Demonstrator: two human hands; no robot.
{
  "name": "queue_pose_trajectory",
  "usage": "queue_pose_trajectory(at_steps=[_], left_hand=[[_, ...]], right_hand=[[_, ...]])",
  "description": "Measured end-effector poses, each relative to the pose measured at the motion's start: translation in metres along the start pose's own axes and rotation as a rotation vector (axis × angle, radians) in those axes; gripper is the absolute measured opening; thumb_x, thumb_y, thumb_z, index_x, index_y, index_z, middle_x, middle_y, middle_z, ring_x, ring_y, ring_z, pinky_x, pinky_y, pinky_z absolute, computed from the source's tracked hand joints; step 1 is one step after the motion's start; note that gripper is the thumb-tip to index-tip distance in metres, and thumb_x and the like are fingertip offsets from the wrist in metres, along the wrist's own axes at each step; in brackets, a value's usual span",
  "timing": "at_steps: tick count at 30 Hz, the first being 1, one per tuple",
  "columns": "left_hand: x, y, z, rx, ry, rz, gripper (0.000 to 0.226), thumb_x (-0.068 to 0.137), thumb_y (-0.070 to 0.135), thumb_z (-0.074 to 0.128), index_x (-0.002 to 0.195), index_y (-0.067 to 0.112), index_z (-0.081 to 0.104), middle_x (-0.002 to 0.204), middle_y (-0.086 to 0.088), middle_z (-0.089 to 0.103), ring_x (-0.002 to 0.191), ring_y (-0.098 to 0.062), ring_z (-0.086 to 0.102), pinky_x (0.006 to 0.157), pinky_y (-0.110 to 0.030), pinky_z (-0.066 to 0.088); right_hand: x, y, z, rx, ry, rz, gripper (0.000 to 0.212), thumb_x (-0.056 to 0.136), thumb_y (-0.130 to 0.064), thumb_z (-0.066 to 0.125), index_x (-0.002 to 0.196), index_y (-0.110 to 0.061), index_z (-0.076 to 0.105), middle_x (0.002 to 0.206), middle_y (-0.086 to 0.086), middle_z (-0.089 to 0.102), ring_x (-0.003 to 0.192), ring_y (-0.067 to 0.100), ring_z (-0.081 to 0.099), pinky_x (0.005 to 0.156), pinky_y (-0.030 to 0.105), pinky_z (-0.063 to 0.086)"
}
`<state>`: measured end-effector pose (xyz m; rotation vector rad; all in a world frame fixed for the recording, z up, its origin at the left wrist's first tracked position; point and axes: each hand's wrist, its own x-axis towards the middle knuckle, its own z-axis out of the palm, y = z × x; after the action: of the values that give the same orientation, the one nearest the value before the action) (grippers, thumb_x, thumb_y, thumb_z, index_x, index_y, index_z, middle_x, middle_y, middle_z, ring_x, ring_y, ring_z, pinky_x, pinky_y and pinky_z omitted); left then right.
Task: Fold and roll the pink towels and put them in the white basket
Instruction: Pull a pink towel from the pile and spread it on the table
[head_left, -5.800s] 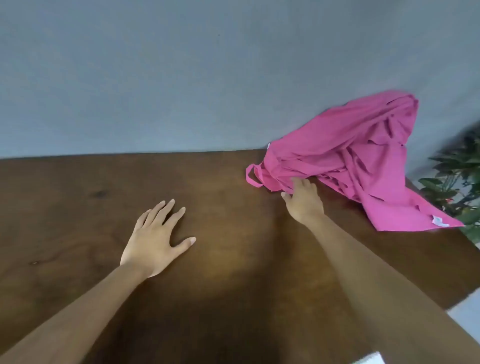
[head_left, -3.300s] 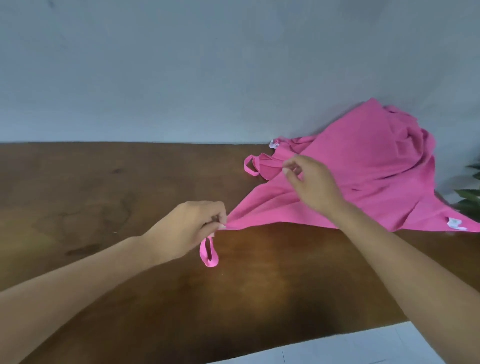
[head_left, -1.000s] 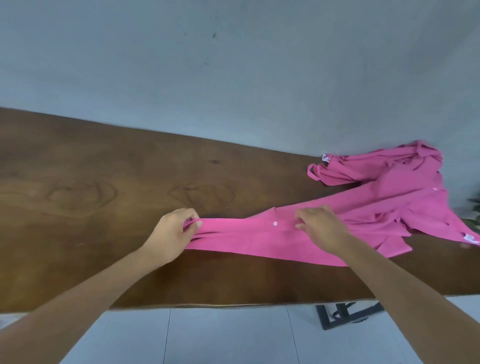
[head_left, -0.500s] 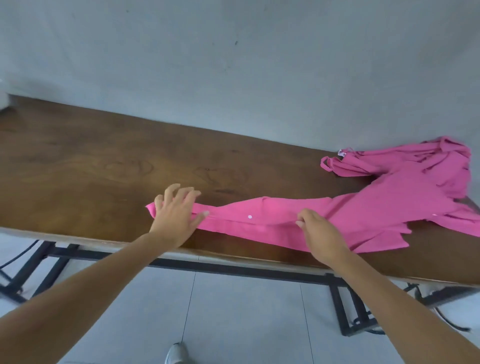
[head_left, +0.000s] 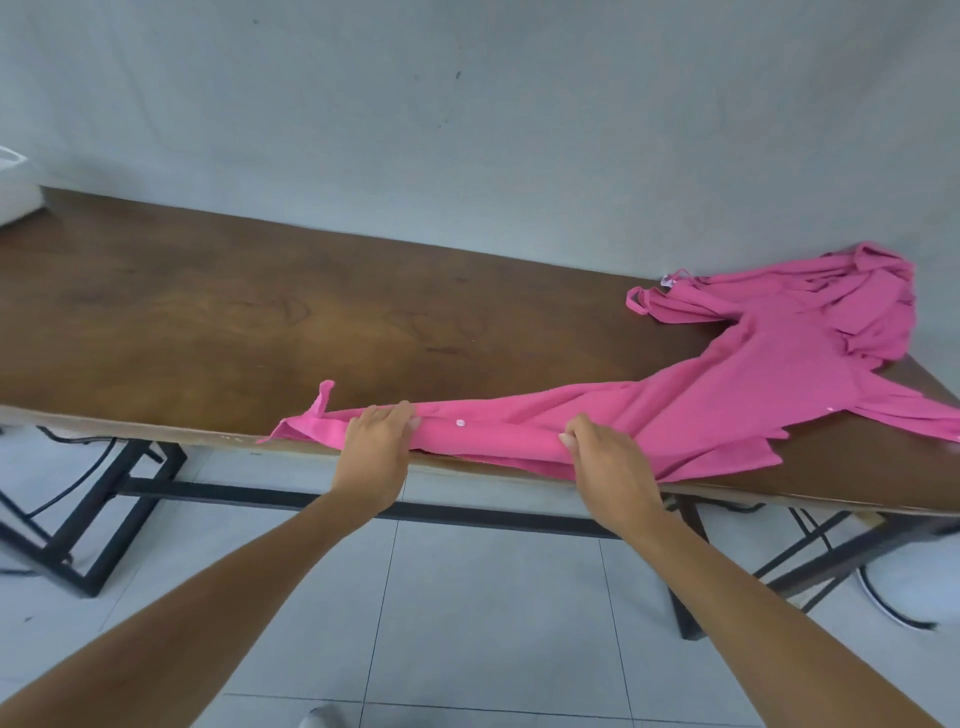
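Surface (head_left: 234, 322): dark brown wood with glossy grain, on a black metal frame (head_left: 130, 488) over pale floor tiles (head_left: 483, 597).
Pink towel (head_left: 727, 384): thin, smooth cloth. A long folded strip lies along the front edge, and the rest is bunched at the right rear.
Left hand (head_left: 376, 447): fingers curled over the strip's fold.
Right hand (head_left: 608, 462): pinches the same fold further right.
Change: half a second ago the left hand lay flat with fingers spread; the strip now sits nearer the edge.
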<state>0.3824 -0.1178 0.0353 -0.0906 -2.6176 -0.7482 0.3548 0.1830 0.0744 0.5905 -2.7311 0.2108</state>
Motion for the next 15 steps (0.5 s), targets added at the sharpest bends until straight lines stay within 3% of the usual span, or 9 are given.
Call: queue_pose_trajectory(at_steps=[4,9,12,15], left_hand=[[-0.007,-0.017,-0.02,-0.05,-0.049,-0.012,0.038,0.102,0.032,0.026,0.08,0.01,0.048,0.069,-0.005,0.054,0.067,-0.031,0.051,0.062,-0.043,0.042],[-0.018,-0.048,-0.055,-0.087,-0.075,0.048,0.034,0.101,0.034,0.03,0.078,0.014,0.046,0.066,0.006,0.047,0.066,-0.027,0.048,0.064,-0.038,0.033],[-0.024,-0.078,-0.079,-0.048,-0.117,0.038,0.036,0.104,0.034,0.031,0.078,0.014,0.046,0.067,0.005,0.048,0.067,-0.027,0.049,0.066,-0.04,0.036],[-0.032,-0.111,-0.11,-0.048,-0.12,0.035,0.035,0.102,0.036,0.031,0.075,0.017,0.041,0.063,0.005,0.043,0.064,-0.03,0.046,0.064,-0.041,0.036]], right_hand=[[-0.016,-0.016,-0.002,-0.047,0.02,-0.005,0.044,0.106,-0.051,0.021,0.078,-0.02,0.034,0.049,-0.011,0.031,0.038,0.016,0.029,0.039,0.023,0.008],[-0.028,-0.049,-0.005,-0.103,0.039,-0.021,0.063,0.105,-0.062,0.012,0.071,-0.02,0.045,0.043,-0.01,0.019,0.033,0.017,0.018,0.04,0.019,-0.001],[-0.036,-0.076,-0.005,-0.138,0.028,-0.098,0.061,0.102,-0.066,0.015,0.075,-0.02,0.045,0.042,-0.009,0.023,0.032,0.019,0.023,0.037,0.023,0.006],[-0.042,-0.107,-0.002,-0.157,0.037,-0.129,0.065,0.101,-0.068,0.017,0.075,-0.018,0.049,0.037,-0.004,0.039,0.027,0.02,0.04,0.037,0.023,0.014]])
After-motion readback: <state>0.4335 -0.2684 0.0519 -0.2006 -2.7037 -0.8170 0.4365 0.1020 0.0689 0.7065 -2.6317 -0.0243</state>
